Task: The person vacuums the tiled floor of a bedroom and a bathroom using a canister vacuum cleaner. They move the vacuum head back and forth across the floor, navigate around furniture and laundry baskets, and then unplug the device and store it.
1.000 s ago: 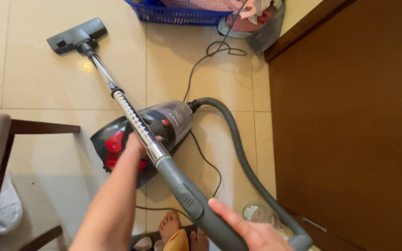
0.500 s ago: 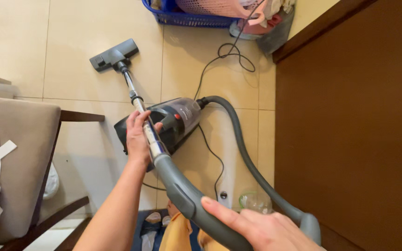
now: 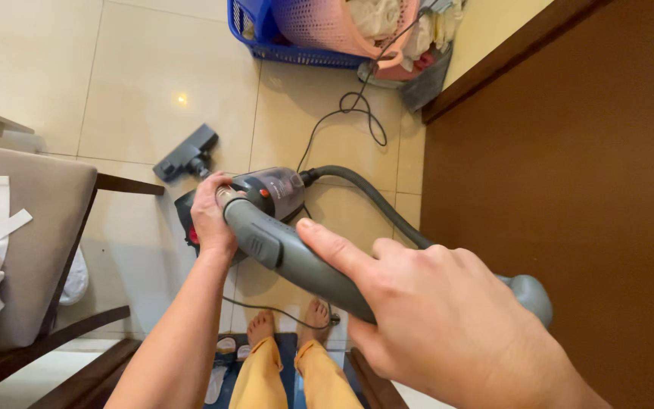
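My right hand (image 3: 448, 318) grips the grey curved handle (image 3: 281, 250) of a vacuum cleaner wand, close to the camera, index finger stretched along it. My left hand (image 3: 210, 216) wraps around the metal tube just where it joins the handle. The tube points almost straight away from me, so little of it shows. The grey floor nozzle (image 3: 185, 154) rests on the cream tiles beyond my left hand. The dark grey and red vacuum body (image 3: 270, 193) sits under the wand, its grey hose (image 3: 372, 201) curving right.
A black power cord (image 3: 342, 113) loops across the tiles toward a blue basket (image 3: 266, 38) holding a pink basket of laundry. A padded wooden chair (image 3: 32, 235) stands at the left. A brown wooden panel (image 3: 569, 167) fills the right. My bare feet (image 3: 289, 322) stand below.
The wand has swung upright toward me and the nozzle has drawn in closer. My left hand slid up the tube to the handle joint. My right hand has risen nearer the camera.
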